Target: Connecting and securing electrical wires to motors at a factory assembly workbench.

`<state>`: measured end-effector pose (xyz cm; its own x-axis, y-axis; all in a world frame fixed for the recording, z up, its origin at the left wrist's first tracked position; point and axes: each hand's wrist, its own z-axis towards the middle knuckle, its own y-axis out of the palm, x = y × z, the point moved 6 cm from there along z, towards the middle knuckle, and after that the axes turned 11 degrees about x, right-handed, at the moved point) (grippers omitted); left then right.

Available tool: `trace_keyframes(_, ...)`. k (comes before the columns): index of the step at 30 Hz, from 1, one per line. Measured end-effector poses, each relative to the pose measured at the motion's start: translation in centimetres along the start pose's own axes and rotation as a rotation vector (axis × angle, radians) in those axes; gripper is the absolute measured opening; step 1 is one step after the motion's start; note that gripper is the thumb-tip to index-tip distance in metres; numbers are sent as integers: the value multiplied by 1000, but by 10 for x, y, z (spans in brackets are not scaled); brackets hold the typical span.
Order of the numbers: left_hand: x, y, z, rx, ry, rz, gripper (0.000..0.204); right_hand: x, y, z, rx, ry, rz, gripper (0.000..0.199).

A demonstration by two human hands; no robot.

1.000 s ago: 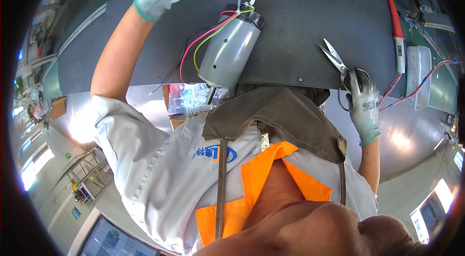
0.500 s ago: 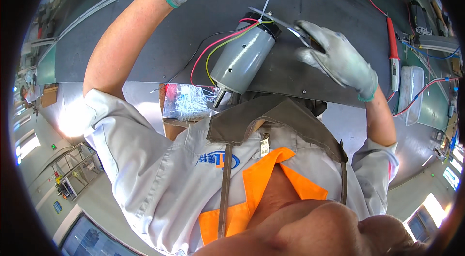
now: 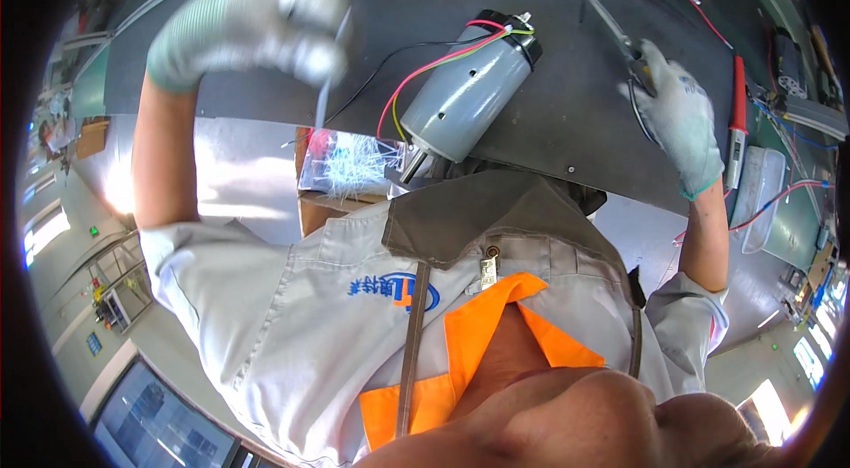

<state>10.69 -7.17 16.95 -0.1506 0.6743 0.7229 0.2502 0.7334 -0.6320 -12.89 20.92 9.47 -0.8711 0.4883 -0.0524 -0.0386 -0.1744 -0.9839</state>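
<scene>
Both hands have parted since the earlier frame: the left one has pulled away to the left with a thin pale strip, and the right one has swung out to the right, off the motor.

Nearest, the person's grey work jacket [image 3: 292,291] with its orange collar is filling the lower part of the view. Just beyond it, at the near edge of the dark worktop [image 3: 575,96], a clear bag of white cable ties [image 3: 354,162] is lying within easy reach of the left side, probably as the supply being drawn from.

A grey cylindrical motor [image 3: 460,100] is lying on its side near the middle of the worktop, shaft end toward the person, its red, yellow and pink wires [image 3: 434,65] looping out from the black far cap, where a white tie seems to be bundling them. Neither hand is touching it.

The gloved left hand [image 3: 252,21], blurred by motion, is closing its fingers on the thin pale strip [image 3: 324,96], which is hanging down from it; it looks like a cable tie.

Far right, the gloved right hand [image 3: 677,118] is curling around the handles of scissors [image 3: 620,34], blades pointing away. A red-handled tool [image 3: 737,114] is lying just beside it.
</scene>
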Motion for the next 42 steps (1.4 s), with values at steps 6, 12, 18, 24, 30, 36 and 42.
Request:
trace_keyframes(6,-27,60,1,759,63,289,65,-36,48,-17,-444,173,845,53)
trace_keyframes(12,-25,137,46,1068,118,49,60,-107,61,16,-687,360,1440,43)
trace_keyframes(18,-138,-15,168,1303,-186,-160,43,-76,129,207,50,227,1424,50)
trace_keyframes(24,-194,-63,178,895,-130,-967,19,-18,36,131,67,168,966,54)
trace_keyframes(30,-112,35,104,989,-168,-978,25,232,1,-66,1112,1023,1098,58)
trace_keyframes(36,-58,101,133,492,-248,-1248,35,357,-1,-98,997,929,1251,30)
trace_keyframes(42,-37,101,147,576,-227,-1277,36,127,3,-2,16,664,1031,37)
